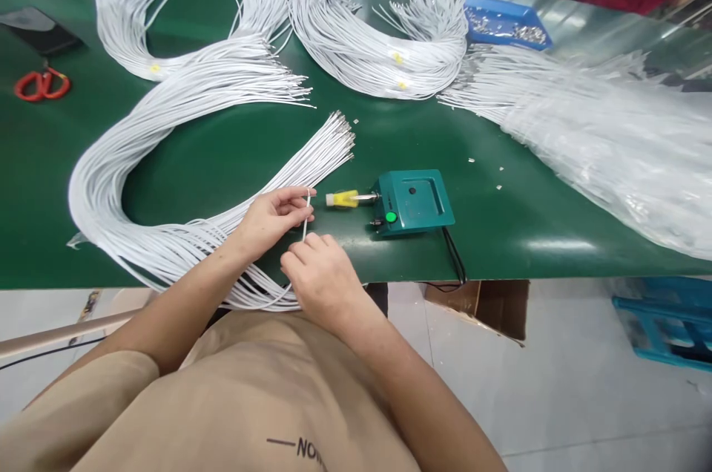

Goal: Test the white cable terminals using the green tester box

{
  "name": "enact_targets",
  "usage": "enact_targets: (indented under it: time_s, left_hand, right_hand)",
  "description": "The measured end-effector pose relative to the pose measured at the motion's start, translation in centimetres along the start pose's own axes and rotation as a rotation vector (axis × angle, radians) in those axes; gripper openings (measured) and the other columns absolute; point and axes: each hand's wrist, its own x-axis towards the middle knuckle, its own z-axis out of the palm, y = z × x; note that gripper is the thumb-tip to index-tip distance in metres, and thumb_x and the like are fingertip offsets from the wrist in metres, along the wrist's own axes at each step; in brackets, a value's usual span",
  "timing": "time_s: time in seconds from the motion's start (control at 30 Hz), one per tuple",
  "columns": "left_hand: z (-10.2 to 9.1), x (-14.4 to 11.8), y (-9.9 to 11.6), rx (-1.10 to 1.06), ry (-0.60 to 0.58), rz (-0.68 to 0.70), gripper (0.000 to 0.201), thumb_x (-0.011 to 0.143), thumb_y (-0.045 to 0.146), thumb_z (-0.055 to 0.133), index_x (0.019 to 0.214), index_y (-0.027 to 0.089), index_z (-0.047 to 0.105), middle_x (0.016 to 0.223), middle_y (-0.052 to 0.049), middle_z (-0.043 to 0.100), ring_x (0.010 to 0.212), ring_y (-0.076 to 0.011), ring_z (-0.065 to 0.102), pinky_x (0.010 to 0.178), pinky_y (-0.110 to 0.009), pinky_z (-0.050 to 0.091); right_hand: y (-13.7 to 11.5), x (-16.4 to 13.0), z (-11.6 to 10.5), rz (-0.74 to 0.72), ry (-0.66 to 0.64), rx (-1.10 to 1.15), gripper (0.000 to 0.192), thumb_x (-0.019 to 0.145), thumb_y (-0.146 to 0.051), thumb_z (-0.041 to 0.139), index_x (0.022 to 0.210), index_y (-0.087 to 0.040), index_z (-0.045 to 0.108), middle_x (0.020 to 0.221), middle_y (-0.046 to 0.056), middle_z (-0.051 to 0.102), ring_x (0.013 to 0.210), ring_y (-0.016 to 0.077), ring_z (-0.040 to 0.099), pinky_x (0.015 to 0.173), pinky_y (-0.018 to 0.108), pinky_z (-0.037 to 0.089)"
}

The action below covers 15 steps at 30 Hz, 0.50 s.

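Both hands, left hand [272, 218] and right hand [318, 275], pinch one thin white wire [306, 214] with fingers clamped, and any slack grip near the small green tester box [412, 201] could let it slip.

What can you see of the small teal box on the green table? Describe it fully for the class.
The small teal box looks like plastic and sits flat on the green table near its front edge, right of both hands. Its top has a square recess with a dark dot; a green button is on its front. A yellow-handled tool points into its left side, and a black cable leaves toward the table edge.
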Motion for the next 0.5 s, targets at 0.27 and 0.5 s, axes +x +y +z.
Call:
enact_targets:
  time_s: [0.27, 0.5]
  left_hand:
    - [-1.7, -3.6, 1.4, 0.170, -0.203, 0.008, 0.045, 0.069, 0.035, 0.075, 0.108, 0.016, 0.063, 0.094, -0.007, 0.070, 0.090, -0.0201, 0.068, 0.082, -0.032, 0.053]
    - [-8.5, -6.0, 1.0, 0.713, 0.279, 0.187, 0.042, 0.079, 0.041, 0.063, 0.117, 0.022, 0.062, 0.105, -0.003, 0.070, 0.095, -0.0193, 0.065, 0.094, -0.035, 0.048]
  right_hand:
    - [-4.8, -1.9, 0.3, 0.043, -0.175, 0.052, 0.010, 0.086, -0.015, 0.053, 0.080, -0.014, 0.062, 0.069, 0.007, 0.065, 0.074, 0.0215, 0.057, 0.065, 0.032, 0.036]
    - [-0.2, -11.8, -0.4, 0.761, -0.192, 0.424, 0.031, 0.092, -0.037, 0.046, 0.075, -0.021, 0.065, 0.073, 0.001, 0.068, 0.065, 0.0127, 0.057, 0.060, 0.025, 0.034]
